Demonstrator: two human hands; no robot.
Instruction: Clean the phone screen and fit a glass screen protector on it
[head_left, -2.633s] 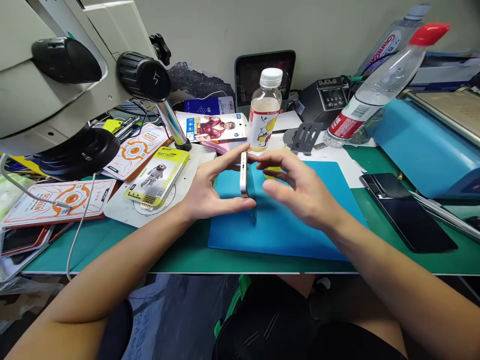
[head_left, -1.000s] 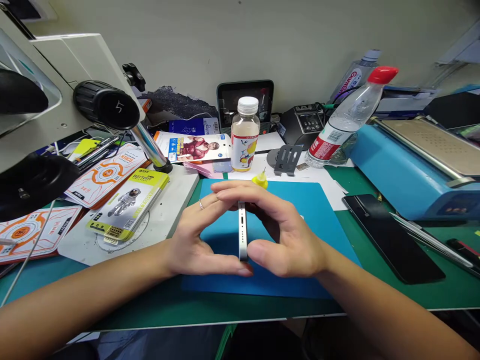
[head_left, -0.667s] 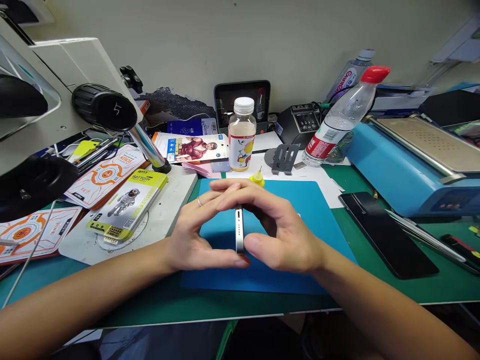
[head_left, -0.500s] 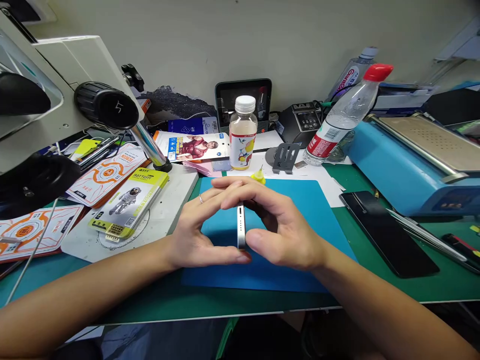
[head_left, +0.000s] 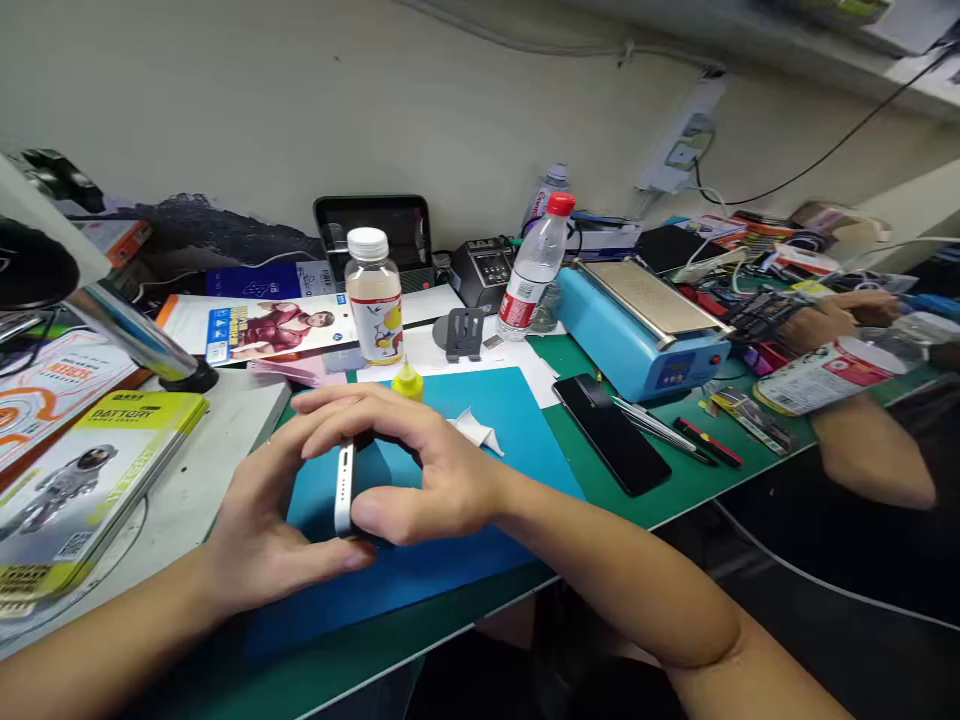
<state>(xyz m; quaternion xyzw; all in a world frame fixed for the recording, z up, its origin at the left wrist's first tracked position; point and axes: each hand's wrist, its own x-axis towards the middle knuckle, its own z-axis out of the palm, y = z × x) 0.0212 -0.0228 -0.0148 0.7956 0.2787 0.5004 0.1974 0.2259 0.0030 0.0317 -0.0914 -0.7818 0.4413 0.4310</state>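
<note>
Sitting at the far left, a yellow battery pack (head_left: pixel 82 490) lies near a chrome pole (head_left: pixel 135 335). Next I see the left hand (head_left: pixel 262 530), its grip closed about a silver-edged phone (head_left: pixel 343 490), thumb under the lower side and fingers arched over the upper one. That phone is on its side above a blue mat (head_left: pixel 435 575), port end toward the person. From its right, the right hand (head_left: pixel 442 480) grips it too, thumb against the face, fingers overlapping the left hand's. Behind stand a white-capped bottle (head_left: pixel 379 320) and a small yellow bottle (head_left: pixel 407 385); a crumpled white wipe (head_left: pixel 480 432) lies on the mat. Farther right come a red-capped bottle (head_left: pixel 529 285), then a black phone (head_left: pixel 615 430) on the green counter (head_left: pixel 694 482), beside tweezers (head_left: pixel 660 430), and finally another person's forearm (head_left: pixel 870 450).
</note>
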